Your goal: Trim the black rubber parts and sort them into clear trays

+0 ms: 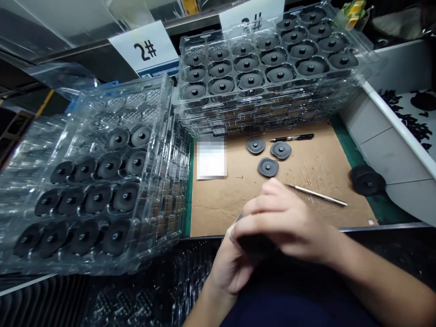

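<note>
- Right hand point(289, 222): fingers curled closely over a dark part point(255, 245); forearm enters at lower right.
- Left hand point(231, 268): closed around the same part from the left. The part sits between both hands, before the cardboard's near edge; mostly covered, its shape cannot be told.
- Left tray point(134, 116): clear, topmost of a stack; dark discs in the nearer pockets.
- Cardboard point(221, 213): lies on a green mat point(388, 206).
- Stick point(316, 195): thin, white, just beyond the right hand.
- Dark piece point(368, 180): at the cardboard's right edge.
- Loose discs point(268, 167): three, grouped beyond the hands.
- Slip point(211, 159): white, left of the discs; pixelated, unreadable.
- Pen point(292, 137): black, behind the discs; lettering illegible.
- Right tray point(218, 109): clear, stacked, discs in its pockets.
- Left sign point(145, 50): reads "2#"; small characters on its blue band cannot be made out.
- Right sign point(251, 13): "#" legible; preceding character partly covered.
</note>
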